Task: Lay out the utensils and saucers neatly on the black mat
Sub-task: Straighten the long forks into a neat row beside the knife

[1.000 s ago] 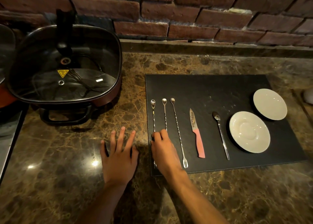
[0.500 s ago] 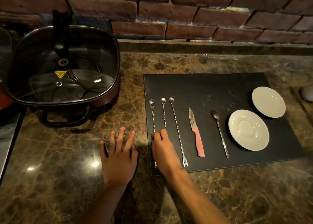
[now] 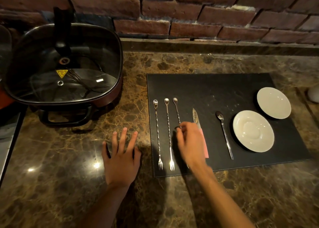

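On the black mat (image 3: pixel 215 89) lie three long twisted spoon-forks side by side. The first (image 3: pixel 157 133) and second (image 3: pixel 168 133) lie free and parallel. My right hand (image 3: pixel 191 141) hovers over the third (image 3: pixel 176 108), thumb and forefinger pinched on its shaft, and hides its lower half. The hand also covers part of a pink-handled knife (image 3: pixel 195 116). Further right are a teaspoon (image 3: pixel 225 136), a near white saucer (image 3: pixel 253 131) and a far white saucer (image 3: pixel 273 102). My left hand (image 3: pixel 120 157) rests flat on the marble counter left of the mat, fingers spread.
A large electric pan with a glass lid (image 3: pixel 62 64) stands at the back left, its handle toward me. A brick wall runs along the back. A small white object (image 3: pixel 313 95) sits at the right edge, beyond the mat.
My right hand left the second spoon-fork and moved right onto the third one's shaft. The first two spoon-forks now show in full. My left hand has stayed put.
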A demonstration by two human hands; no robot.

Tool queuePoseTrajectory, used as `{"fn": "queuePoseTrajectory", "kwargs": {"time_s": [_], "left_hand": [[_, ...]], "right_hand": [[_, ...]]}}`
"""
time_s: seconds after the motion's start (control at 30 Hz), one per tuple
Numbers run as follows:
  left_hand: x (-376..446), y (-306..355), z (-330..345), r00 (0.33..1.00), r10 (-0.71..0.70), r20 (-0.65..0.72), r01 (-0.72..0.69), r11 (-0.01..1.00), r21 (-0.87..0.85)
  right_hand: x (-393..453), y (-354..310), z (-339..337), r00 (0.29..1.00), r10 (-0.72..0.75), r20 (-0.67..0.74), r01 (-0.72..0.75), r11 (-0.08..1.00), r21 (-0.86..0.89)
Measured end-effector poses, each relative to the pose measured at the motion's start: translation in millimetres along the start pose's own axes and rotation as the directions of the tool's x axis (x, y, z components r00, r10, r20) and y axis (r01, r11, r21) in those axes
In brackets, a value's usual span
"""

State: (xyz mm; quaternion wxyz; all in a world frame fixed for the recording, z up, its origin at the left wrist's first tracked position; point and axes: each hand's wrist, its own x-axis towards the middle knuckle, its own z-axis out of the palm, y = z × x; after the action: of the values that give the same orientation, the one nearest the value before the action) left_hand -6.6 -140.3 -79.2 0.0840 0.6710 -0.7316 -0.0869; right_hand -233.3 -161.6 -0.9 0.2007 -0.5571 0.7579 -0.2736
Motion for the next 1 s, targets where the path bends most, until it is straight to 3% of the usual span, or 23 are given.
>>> {"fn": "queuePoseTrajectory", "kwargs": {"time_s": [0.1,0.3,0.83,1.0], "left_hand": [[0.2,-0.9,0.9,1.000,-0.002,-0.007,0.002,1.000,0.003],[-0.3,-2.9,5.0,1.000,0.011,-0.021,-0.010,1.000,0.024],[-0.5,-3.6,7.0,0.999,-0.029,-0.038,0.031,0.999,0.043],[0.2,-6.9,12.5,0.999,-0.028,-0.045,0.031,0.998,0.056]], "right_hand": [[8.0,26.6,-28.1,0.998,0.025,-0.052,-0.028,0.997,-0.073],[-7.1,54.4,-39.7,0.988,0.142,0.066,-0.125,0.968,-0.219],[-0.9,61.8,-38.6,0.989,0.127,0.078,-0.112,0.979,-0.168],[8.2,74.8,-59.5,0.987,0.157,-0.044,-0.163,0.957,-0.241]]}}
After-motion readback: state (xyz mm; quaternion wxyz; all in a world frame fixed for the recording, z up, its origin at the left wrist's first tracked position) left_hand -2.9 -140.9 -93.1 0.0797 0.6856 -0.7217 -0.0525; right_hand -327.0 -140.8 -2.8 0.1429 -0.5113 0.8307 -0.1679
